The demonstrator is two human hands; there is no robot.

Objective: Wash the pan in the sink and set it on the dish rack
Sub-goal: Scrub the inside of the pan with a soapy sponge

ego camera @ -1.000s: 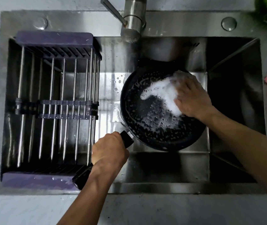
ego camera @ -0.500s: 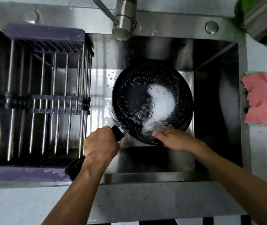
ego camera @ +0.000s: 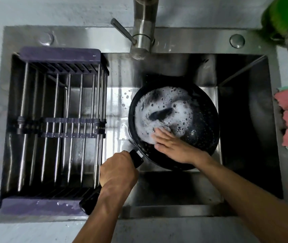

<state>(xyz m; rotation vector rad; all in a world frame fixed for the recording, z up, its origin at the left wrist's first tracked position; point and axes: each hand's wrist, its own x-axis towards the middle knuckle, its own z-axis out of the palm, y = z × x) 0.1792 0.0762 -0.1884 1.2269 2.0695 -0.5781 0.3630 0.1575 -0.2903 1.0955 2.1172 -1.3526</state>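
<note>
Left hand (ego camera: 117,170): nearest, fist wrapped around the pan's black handle (ego camera: 136,157).
Right hand (ego camera: 172,146): just beyond, fingers flat on the pan's near inner wall; a sponge under it cannot be confirmed.
Pan (ego camera: 201,123): inside the sink (ego camera: 166,210), tilted, right of the dish rack (ego camera: 61,120).
Handling: likely rigid, fairly heavy, soapy-slick; the handle is the safe hold.
Change: half a second ago the right hand was at the near rim; foam (ego camera: 171,104) now spreads wider.
</note>
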